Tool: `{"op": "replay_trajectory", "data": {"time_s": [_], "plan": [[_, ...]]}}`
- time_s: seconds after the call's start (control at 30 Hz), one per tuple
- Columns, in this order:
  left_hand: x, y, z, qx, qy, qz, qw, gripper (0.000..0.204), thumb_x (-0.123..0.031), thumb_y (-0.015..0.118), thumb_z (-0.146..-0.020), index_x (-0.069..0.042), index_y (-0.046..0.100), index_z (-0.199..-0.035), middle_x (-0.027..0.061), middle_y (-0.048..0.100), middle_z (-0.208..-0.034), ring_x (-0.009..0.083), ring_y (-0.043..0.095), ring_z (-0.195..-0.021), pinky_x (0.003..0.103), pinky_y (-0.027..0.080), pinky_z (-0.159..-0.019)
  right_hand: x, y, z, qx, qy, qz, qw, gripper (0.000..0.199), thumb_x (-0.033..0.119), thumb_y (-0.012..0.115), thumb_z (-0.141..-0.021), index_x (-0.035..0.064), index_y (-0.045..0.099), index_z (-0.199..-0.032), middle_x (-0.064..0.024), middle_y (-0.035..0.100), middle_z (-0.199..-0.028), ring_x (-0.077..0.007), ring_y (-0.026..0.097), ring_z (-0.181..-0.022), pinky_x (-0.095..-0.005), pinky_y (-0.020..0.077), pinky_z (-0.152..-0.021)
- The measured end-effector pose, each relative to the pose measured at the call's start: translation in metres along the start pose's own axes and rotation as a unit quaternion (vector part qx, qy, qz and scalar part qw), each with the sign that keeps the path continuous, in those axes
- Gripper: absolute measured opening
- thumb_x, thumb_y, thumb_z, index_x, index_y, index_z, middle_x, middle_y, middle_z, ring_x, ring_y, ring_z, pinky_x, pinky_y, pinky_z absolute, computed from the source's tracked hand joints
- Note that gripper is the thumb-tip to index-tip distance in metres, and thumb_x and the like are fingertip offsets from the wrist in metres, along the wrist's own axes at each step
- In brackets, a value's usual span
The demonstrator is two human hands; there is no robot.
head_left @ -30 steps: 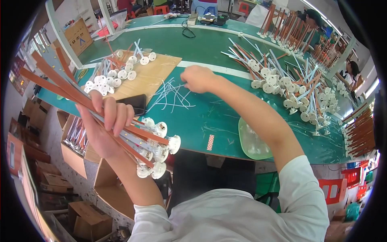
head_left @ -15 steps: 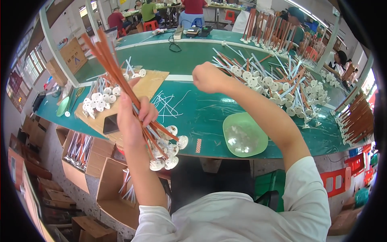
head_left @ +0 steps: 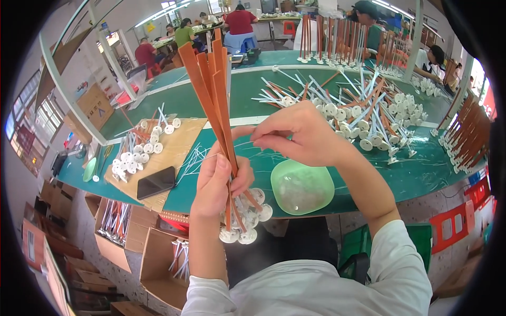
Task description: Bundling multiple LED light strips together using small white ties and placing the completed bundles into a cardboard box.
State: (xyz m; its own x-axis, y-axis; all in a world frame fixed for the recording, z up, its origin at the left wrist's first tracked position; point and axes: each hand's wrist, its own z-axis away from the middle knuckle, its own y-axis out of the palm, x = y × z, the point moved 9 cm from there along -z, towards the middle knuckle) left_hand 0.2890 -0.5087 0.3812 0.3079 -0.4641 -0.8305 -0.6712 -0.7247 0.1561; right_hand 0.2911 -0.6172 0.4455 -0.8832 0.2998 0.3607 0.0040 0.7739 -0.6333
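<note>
My left hand (head_left: 217, 181) grips a bundle of long orange-brown strips (head_left: 210, 89) that stand upright, each ending below in a white round disc (head_left: 243, 217). My right hand (head_left: 298, 136) is in front of the bundle at its right side, fingers pinched on a thin white tie (head_left: 240, 145) that runs across to the strips. Both hands are above the near edge of the green table (head_left: 247, 100).
A pale green bowl (head_left: 301, 188) sits under my right wrist. A black phone (head_left: 156, 182) and loose white-disc sticks (head_left: 142, 150) lie on a cardboard sheet (head_left: 176, 142) at left. A big pile of finished sticks (head_left: 358, 113) lies at right. Open cartons (head_left: 118, 231) stand below the table. Other people work at the far benches.
My left hand has swung the bundle from tilted left to upright in front of me. My right hand has come back from the table with a white tie to the bundle.
</note>
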Motion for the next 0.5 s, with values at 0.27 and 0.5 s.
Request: {"op": "replay_trajectory", "data": {"time_s": [0.27, 0.5], "plan": [[0.018, -0.023, -0.011, -0.242, -0.004, -0.145, 0.959, 0.023, -0.022, 0.046, -0.100, 0.000, 0.050, -0.108, -0.0001, 0.043, -0.058, 0.0090, 0.038, -0.046, 0.022, 0.029, -0.046, 0.015, -0.016, 0.013, -0.062, 0.015, -0.008, 0.998, 0.019, 0.003, 0.075, -0.074, 0.0052, 0.069, -0.092, -0.0067, 0.067, -0.069, -0.0146, 0.065, -0.058, -0.0244, 0.0484, -0.049], [-0.012, 0.018, -0.013, -0.218, 0.123, -0.498, 0.830, 0.019, -0.005, 0.052, -0.088, 0.002, 0.049, -0.105, 0.0159, 0.056, -0.068, 0.0352, 0.056, -0.056, 0.033, 0.043, -0.052, 0.071, -0.005, 0.028, -0.068, -0.221, 0.174, 0.957, 0.042, 0.005, 0.067, -0.054, -0.0022, 0.068, -0.095, -0.0044, 0.056, -0.069, -0.0157, 0.053, -0.054, -0.0258, 0.0435, -0.044]]}}
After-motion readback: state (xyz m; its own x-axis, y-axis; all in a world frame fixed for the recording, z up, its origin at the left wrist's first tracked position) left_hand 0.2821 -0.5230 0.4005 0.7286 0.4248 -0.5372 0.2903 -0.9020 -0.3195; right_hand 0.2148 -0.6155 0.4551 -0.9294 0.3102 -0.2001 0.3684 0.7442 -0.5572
